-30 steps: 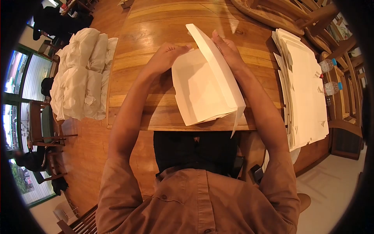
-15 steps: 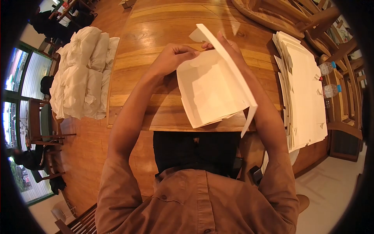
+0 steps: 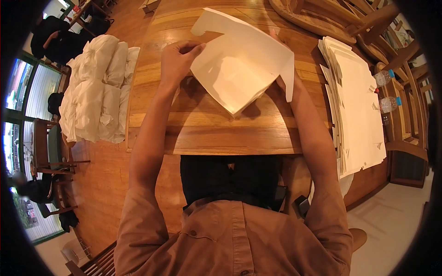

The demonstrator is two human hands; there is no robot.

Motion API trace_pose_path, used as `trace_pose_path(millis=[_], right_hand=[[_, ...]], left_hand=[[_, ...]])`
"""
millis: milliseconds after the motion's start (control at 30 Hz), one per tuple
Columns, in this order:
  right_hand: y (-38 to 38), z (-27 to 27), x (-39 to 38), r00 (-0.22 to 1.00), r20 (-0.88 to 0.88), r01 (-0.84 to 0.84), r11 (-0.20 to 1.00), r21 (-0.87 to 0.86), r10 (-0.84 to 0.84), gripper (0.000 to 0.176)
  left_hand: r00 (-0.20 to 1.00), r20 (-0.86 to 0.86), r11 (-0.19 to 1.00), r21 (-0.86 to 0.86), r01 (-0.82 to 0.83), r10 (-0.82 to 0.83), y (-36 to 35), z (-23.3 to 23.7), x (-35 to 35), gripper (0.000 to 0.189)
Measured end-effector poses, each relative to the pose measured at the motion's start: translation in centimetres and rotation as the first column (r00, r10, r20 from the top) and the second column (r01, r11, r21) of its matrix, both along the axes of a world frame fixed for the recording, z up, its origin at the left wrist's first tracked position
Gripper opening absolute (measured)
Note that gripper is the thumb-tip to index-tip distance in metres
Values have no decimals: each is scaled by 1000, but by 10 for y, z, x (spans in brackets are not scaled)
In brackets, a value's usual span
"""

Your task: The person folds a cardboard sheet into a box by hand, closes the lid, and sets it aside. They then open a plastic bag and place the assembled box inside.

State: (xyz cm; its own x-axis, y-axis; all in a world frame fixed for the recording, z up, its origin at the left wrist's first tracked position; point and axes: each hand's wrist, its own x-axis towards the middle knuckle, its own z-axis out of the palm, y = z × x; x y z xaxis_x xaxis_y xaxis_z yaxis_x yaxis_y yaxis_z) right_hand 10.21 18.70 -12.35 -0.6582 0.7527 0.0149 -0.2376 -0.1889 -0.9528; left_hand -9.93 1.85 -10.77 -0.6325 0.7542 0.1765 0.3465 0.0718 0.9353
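A white cardboard box (image 3: 239,62), partly folded, is lifted above the wooden table (image 3: 207,129) with its lid flap swung up and away from me. My left hand (image 3: 177,60) pinches the box's left edge near a notched corner. On the box's right side my right hand (image 3: 283,80) is mostly hidden behind a hanging side flap, gripping the box there.
A thick stack of flat white box blanks (image 3: 357,101) lies on the table's right end. White bundles of cloth (image 3: 96,87) are piled on a bench to the left. Wooden chairs and two plastic bottles (image 3: 389,92) stand at the right; another person (image 3: 57,32) sits far left.
Both hands have raised the box off the table and turned it away from me, so the lid now tilts toward the far side. My left hand moved left and up along the edge.
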Motion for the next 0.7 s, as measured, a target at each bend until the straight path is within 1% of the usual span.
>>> trace_pose_path(millis=[33, 67, 133, 167, 200, 233, 267, 333, 367, 400, 433, 467, 500, 533, 567, 600, 633, 667, 700], right_hand=[[-6, 5, 1, 993, 29, 110, 994, 21, -111, 53], [-6, 6, 2, 993, 28, 112, 993, 21, -113, 53], [-3, 6, 4, 991, -59, 125, 992, 32, -123, 54], [3, 2, 3, 984, -61, 168, 985, 38, -166, 58], [9, -1, 3, 984, -62, 172, 984, 37, -170, 58], [14, -5, 3, 976, -139, 178, 982, 57, -168, 62], [17, -8, 4, 962, -217, 185, 980, 76, -164, 66], [15, -7, 4, 957, -250, 173, 981, 88, -147, 69], [15, -6, 3, 952, -281, 158, 982, 102, -125, 72], [16, -7, 4, 950, -285, 161, 982, 101, -127, 72], [18, -7, 5, 949, -287, 172, 977, 130, -129, 73], [20, -7, 6, 948, -290, 183, 970, 159, -131, 74], [22, -5, 7, 946, -294, 189, 969, 159, -136, 74], [24, -4, 9, 921, -335, 265, 949, 171, -196, 73], [26, -2, 11, 891, -377, 339, 924, 180, -253, 72], [26, 0, 14, 889, -379, 343, 922, 179, -258, 72], [24, 5, 18, 852, -405, 462, 841, 282, -332, 69], [23, 10, 22, 806, -438, 566, 733, 376, -398, 65], [21, 13, 24, 805, -438, 569, 732, 376, -401, 65]], left_hand=[[995, -87, 999, 13, -41, 42, 0, 0, -1, 24], [995, -88, 999, 14, -39, 40, 0, 0, -2, 24], [974, -196, 993, 34, -109, 114, 0, -1, -3, 23], [974, -197, 994, 34, -106, 111, 1, -3, -6, 23], [961, -227, 985, 101, -140, 160, 1, -3, -8, 22], [945, -253, 971, 166, -171, 209, 2, -5, -9, 21], [945, -254, 972, 165, -166, 205, 3, -7, -9, 21], [915, -252, 906, 367, -210, 314, 3, -2, -3, 15], [915, -255, 906, 368, -208, 314, 0, -2, -3, 15], [824, -476, 904, 417, -97, 308, -5, 0, -2, 18], [680, -666, 899, 438, 26, 306, -9, 1, 0, 22], [678, -669, 898, 439, 32, 303, -11, 2, 4, 22], [671, -721, 873, 429, 232, 176, -14, 7, 15, 29], [636, -770, 812, 403, 421, 52, -16, 11, 26, 37], [571, -821, 796, 350, 493, 7, -15, 13, 36, 45], [500, -865, 776, 290, 559, -37, -14, 14, 46, 53], [499, -866, 774, 289, 563, -40, -15, 19, 60, 53], [430, -897, 771, 204, 604, -99, -16, 24, 73, 51], [359, -920, 762, 117, 637, -158, -16, 26, 83, 50]])
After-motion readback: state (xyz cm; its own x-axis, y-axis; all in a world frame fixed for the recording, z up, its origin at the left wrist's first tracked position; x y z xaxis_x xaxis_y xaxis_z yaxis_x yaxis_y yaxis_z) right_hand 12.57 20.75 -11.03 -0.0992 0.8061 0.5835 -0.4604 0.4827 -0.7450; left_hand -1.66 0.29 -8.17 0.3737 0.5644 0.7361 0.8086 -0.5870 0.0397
